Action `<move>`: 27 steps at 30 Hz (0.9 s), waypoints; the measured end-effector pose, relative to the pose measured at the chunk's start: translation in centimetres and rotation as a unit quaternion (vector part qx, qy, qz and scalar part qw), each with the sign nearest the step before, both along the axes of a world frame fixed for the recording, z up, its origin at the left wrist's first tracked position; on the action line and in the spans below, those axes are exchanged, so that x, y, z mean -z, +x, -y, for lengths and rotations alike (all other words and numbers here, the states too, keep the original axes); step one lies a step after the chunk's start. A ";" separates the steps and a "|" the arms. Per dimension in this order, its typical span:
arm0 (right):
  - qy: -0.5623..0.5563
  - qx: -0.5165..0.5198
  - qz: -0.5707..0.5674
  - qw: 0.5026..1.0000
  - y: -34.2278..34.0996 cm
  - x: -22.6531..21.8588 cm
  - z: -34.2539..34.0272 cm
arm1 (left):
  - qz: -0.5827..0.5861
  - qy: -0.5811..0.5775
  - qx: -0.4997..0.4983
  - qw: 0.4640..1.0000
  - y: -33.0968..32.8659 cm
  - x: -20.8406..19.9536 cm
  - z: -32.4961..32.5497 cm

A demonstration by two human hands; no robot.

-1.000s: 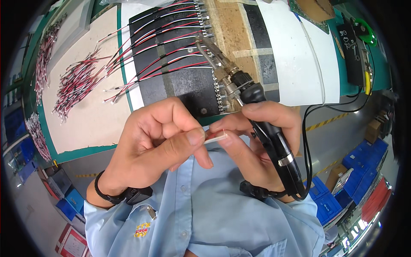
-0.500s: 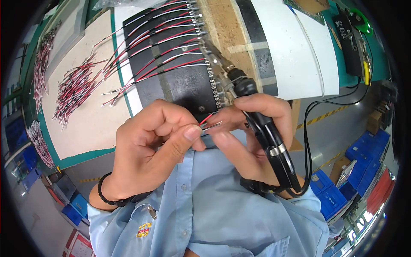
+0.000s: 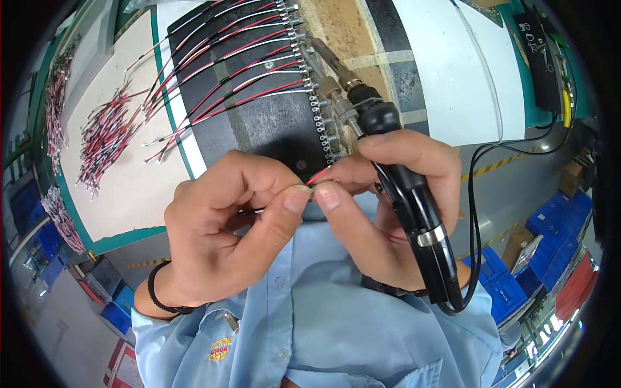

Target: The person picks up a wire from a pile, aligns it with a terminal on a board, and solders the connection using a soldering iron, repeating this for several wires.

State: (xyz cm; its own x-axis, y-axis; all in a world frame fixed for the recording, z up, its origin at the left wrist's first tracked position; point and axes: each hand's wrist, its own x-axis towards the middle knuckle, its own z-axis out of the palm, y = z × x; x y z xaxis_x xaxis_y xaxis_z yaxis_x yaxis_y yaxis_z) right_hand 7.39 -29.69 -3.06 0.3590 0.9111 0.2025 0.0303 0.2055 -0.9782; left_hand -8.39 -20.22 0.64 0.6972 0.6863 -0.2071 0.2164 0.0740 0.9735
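My left hand (image 3: 239,226) is closed, its thumb and forefinger pinching a thin red-and-white wire (image 3: 315,176). My right hand (image 3: 388,220) holds a black-handled soldering iron (image 3: 414,200) in its palm, the metal tip end pointing up and left at a row of small metal terminals. The thumb and forefinger of the same hand pinch the wire's end, touching the left fingertips. Most of the wire is hidden by my fingers. Beyond my hands, a black fixture board (image 3: 259,107) carries several red, white and black wires (image 3: 239,77) that run left from its terminal strip (image 3: 317,110).
Bundles of similar wires (image 3: 107,139) lie on a cream board (image 3: 145,187) at left. A brown taped board (image 3: 343,39) and a white sheet (image 3: 466,84) lie right of the fixture. Black cables (image 3: 475,213) hang from the bench's right side. Blue bins (image 3: 550,239) stand beyond.
My right fingertips have closed in on the wire beside my left fingertips, covering its bare end. The view has shifted slightly, and the soldering iron has moved a little rightward and down.
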 end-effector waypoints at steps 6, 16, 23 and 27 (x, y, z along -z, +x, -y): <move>-0.006 0.047 0.050 0.998 -0.1 0.9 -0.6 | -0.030 -0.069 -0.023 0.997 1.4 -0.3 -1.5; -0.004 0.108 0.412 0.905 4.1 1.6 0.7 | -0.250 -0.144 0.061 0.956 3.7 0.0 -7.5; 0.092 0.215 0.238 0.943 3.6 2.4 2.9 | -0.288 -0.212 0.077 0.931 4.9 0.0 -8.9; 0.087 0.048 0.176 0.979 4.7 1.7 3.2 | -0.288 -0.226 0.087 0.926 5.0 0.0 -9.3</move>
State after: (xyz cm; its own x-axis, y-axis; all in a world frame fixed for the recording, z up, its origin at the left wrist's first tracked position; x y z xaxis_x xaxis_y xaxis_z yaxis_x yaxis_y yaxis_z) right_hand 12.05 -32.89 -4.78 0.3221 0.8167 0.4788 0.3868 0.3481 -0.8539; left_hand -3.40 -10.89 0.66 0.4733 0.3258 -0.8184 0.7373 0.3618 0.5704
